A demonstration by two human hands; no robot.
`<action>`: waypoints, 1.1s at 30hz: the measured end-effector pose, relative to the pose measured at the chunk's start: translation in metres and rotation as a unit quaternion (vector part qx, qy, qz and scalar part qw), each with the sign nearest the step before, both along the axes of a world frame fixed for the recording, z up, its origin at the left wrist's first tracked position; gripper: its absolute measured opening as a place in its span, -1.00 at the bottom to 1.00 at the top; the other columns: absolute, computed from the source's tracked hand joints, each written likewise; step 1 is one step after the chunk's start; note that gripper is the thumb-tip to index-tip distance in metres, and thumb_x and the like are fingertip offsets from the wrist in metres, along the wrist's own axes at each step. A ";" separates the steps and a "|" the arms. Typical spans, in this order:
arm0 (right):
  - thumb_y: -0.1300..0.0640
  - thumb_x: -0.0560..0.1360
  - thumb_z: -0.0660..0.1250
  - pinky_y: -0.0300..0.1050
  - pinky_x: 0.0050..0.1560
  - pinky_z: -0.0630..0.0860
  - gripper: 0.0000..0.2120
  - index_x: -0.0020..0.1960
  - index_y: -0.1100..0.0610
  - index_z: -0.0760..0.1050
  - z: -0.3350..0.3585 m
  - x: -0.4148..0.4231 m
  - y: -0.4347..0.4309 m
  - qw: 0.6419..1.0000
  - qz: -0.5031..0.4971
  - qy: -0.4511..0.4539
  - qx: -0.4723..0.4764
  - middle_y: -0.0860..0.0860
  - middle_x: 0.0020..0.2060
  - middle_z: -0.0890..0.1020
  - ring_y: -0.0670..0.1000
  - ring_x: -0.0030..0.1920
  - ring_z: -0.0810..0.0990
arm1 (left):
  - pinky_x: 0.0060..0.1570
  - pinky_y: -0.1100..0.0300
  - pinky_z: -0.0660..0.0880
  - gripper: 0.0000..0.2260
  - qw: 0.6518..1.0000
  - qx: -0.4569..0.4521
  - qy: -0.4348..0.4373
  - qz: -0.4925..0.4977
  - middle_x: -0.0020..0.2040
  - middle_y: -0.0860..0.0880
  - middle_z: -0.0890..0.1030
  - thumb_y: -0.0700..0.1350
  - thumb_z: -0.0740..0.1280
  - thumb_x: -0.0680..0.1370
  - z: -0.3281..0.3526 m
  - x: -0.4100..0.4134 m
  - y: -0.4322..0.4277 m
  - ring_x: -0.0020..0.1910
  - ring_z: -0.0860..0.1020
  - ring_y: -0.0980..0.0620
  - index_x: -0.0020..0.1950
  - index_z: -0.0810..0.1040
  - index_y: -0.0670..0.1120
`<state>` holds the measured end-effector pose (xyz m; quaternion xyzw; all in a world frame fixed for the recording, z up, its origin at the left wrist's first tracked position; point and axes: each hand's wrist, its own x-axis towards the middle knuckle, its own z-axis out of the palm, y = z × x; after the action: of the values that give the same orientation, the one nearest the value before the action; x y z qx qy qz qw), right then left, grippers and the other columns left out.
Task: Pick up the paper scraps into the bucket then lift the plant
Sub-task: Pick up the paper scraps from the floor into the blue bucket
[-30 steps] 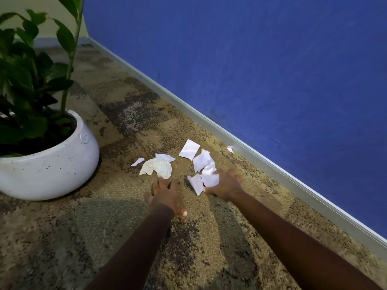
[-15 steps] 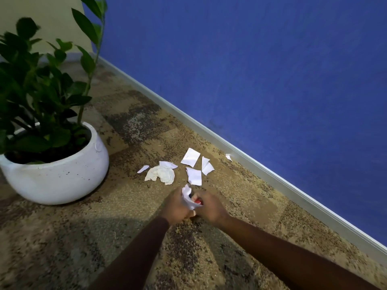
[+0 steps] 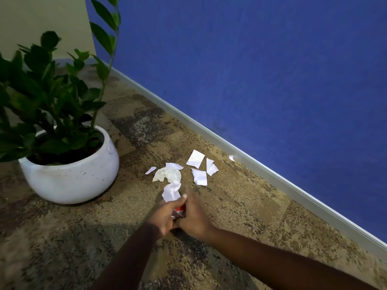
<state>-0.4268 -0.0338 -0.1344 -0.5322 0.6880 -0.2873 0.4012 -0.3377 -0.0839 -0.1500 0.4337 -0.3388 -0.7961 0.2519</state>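
Head view: blue wall (image 3: 272, 80) and mottled carpet (image 3: 62, 237) fill the frame, and the plant (image 3: 48, 97) in its white pot (image 3: 71, 178) sits on the carpet to your left. Your left hand (image 3: 165, 214) is clamped on a wad of white paper (image 3: 172, 191); your right hand (image 3: 193, 216) touches it, fingers blurred, grip unclear. Loose paper scraps (image 3: 200, 176) lie just ahead near the baseboard (image 3: 272, 176); no bucket in frame.

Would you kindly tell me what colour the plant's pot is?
The pot is white with small dark speckles, seen in the head view.
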 end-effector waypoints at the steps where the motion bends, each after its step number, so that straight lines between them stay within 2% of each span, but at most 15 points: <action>1: 0.36 0.41 0.36 -0.12 0.27 0.46 -0.04 0.54 0.09 -0.23 -0.001 0.005 -0.003 1.000 -0.006 -0.026 0.016 0.08 0.38 0.41 0.04 0.34 0.44 | -0.41 0.23 0.54 -0.92 1.000 0.005 0.002 0.022 -0.28 -0.09 0.62 -0.23 0.29 0.56 -0.001 0.003 0.000 -0.40 0.61 0.05 0.00 0.56 -0.17; 3: 0.41 0.38 0.35 0.05 0.32 0.46 -0.03 0.54 0.04 -0.19 -0.001 0.011 -0.010 0.996 -0.017 -0.081 0.036 0.12 0.40 0.39 0.10 0.36 0.42 | -0.49 0.29 0.53 -0.91 0.998 0.009 -0.009 0.061 -0.31 -0.09 0.61 -0.30 0.26 0.56 0.000 0.010 -0.002 -0.46 0.61 0.07 -0.04 0.55 -0.18; 5: 0.45 0.38 0.33 0.03 0.35 0.42 -0.14 0.53 0.05 0.02 0.004 0.012 -0.016 0.994 -0.014 -0.102 0.044 0.12 0.42 0.36 0.10 0.39 0.38 | -0.57 0.34 0.48 -0.88 0.994 -0.011 -0.045 0.099 -0.33 -0.12 0.58 -0.36 0.23 0.56 0.001 0.014 -0.006 -0.44 0.56 0.01 -0.08 0.51 -0.20; 7: 0.43 0.43 0.30 -0.10 0.29 0.42 -0.38 0.44 0.13 0.26 0.009 0.009 -0.021 0.997 -0.002 -0.071 0.014 0.11 0.37 0.43 0.04 0.33 0.44 | -0.64 0.39 0.44 -0.86 0.988 -0.033 -0.074 0.129 -0.33 -0.15 0.51 -0.40 0.19 0.56 0.000 0.018 -0.013 -0.42 0.48 -0.02 -0.10 0.49 -0.22; 10: 0.36 0.47 0.25 -0.24 0.07 0.48 -0.62 0.27 0.17 0.47 0.011 -0.007 -0.031 0.998 -0.013 0.041 -0.040 0.09 0.21 0.56 0.02 0.16 0.54 | -0.64 0.37 0.42 -0.83 0.979 -0.062 -0.119 0.155 -0.34 -0.14 0.45 -0.38 0.18 0.57 -0.004 0.023 -0.025 -0.45 0.40 0.01 0.13 0.46 -0.33; 12: 0.31 0.51 0.22 -0.18 0.09 0.50 -0.66 0.27 0.18 0.46 0.006 -0.023 -0.043 0.985 -0.030 0.160 -0.051 0.14 0.22 0.52 0.06 0.17 0.52 | -0.63 0.35 0.43 -0.76 0.972 -0.083 -0.141 0.166 -0.34 -0.13 0.44 -0.37 0.19 0.56 -0.009 0.028 -0.034 -0.45 0.41 0.01 0.22 0.44 -0.37; 14: 0.13 0.54 0.25 -0.06 0.30 0.39 -0.61 0.34 0.18 0.39 -0.001 -0.044 -0.057 0.966 -0.055 0.251 -0.036 0.17 0.32 0.42 0.13 0.32 0.42 | -0.66 0.38 0.42 -0.75 0.966 -0.097 -0.160 0.177 -0.35 -0.12 0.44 -0.37 0.19 0.56 -0.015 0.033 -0.043 -0.46 0.41 0.02 0.23 0.43 -0.39; 15: 0.01 0.52 0.28 -0.03 0.38 0.33 -0.51 0.39 0.17 0.33 -0.005 -0.056 -0.064 0.959 -0.073 0.275 -0.017 0.17 0.39 0.35 0.15 0.38 0.34 | -0.66 0.39 0.41 -0.75 0.964 -0.104 -0.168 0.180 -0.35 -0.12 0.44 -0.38 0.18 0.56 -0.018 0.035 -0.048 -0.48 0.42 0.03 0.23 0.43 -0.40; 17: -0.16 0.45 0.33 0.06 0.46 0.22 -0.28 0.47 0.15 0.20 -0.010 -0.076 -0.077 0.954 -0.114 0.276 0.023 0.15 0.49 0.20 0.17 0.48 0.19 | -0.64 0.38 0.39 -0.74 0.958 -0.118 -0.181 0.186 -0.36 -0.11 0.43 -0.38 0.17 0.56 -0.022 0.037 -0.058 -0.53 0.43 0.07 0.24 0.41 -0.38; 19: -0.21 0.37 0.40 0.11 0.49 0.13 -0.14 0.51 0.11 0.11 -0.015 -0.095 -0.089 0.954 -0.141 0.262 0.040 0.13 0.53 0.12 0.19 0.51 0.10 | -0.64 0.39 0.39 -0.73 0.955 -0.123 -0.181 0.198 -0.34 -0.10 0.43 -0.39 0.17 0.56 -0.026 0.037 -0.066 -0.49 0.40 0.05 0.26 0.41 -0.35; 22: -0.26 0.32 0.43 0.09 0.51 0.00 -0.01 0.54 0.05 -0.01 -0.021 -0.110 -0.106 0.956 -0.143 0.242 0.083 0.15 0.53 0.09 0.18 0.52 0.06 | -0.66 0.40 0.37 -0.72 0.955 -0.132 -0.171 0.205 -0.33 -0.09 0.44 -0.39 0.17 0.57 -0.033 0.036 -0.072 -0.46 0.37 0.04 0.28 0.38 -0.38; 25: -0.23 0.31 0.45 0.13 0.53 -0.01 0.07 0.55 0.02 -0.15 -0.026 -0.109 -0.120 0.966 -0.115 0.182 0.143 0.18 0.55 -0.04 0.20 0.54 -0.05 | -0.66 0.44 0.41 -0.69 0.951 -0.147 -0.164 0.214 -0.30 -0.07 0.47 -0.37 0.18 0.58 -0.033 0.035 -0.073 -0.43 0.42 0.03 0.32 0.37 -0.33; 28: -0.23 0.33 0.44 0.22 0.51 -0.03 0.01 0.55 0.01 -0.09 -0.032 -0.098 -0.131 0.952 -0.097 0.249 0.151 0.21 0.54 -0.02 0.24 0.54 -0.08 | -0.61 0.43 0.46 -0.65 0.954 -0.146 -0.151 0.215 -0.20 -0.11 0.51 -0.35 0.20 0.58 -0.032 0.038 -0.072 -0.39 0.49 0.03 0.37 0.33 -0.28; 30: -0.22 0.35 0.42 0.21 0.50 0.05 -0.08 0.53 0.02 0.04 -0.032 -0.092 -0.132 0.944 -0.111 0.274 0.147 0.20 0.53 0.09 0.23 0.53 0.02 | -0.58 0.41 0.49 -0.64 0.956 -0.143 -0.147 0.210 -0.05 -0.18 0.50 -0.34 0.21 0.58 -0.031 0.040 -0.071 -0.46 0.56 0.08 0.39 0.31 -0.28; 33: -0.16 0.45 0.33 0.09 0.44 0.24 -0.35 0.45 0.07 0.26 -0.027 -0.095 -0.127 0.933 -0.125 0.318 0.116 0.21 0.45 0.24 0.23 0.46 0.20 | -0.59 0.41 0.48 -0.63 0.958 -0.134 -0.142 0.212 0.00 -0.21 0.48 -0.36 0.21 0.58 -0.030 0.040 -0.073 -0.63 0.55 0.23 0.38 0.32 -0.29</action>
<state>-0.5216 -0.1606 -0.1617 -0.4556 0.8688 -0.0688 0.1810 -0.2973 -0.1569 -0.1800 0.5663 -0.3753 -0.6020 0.4197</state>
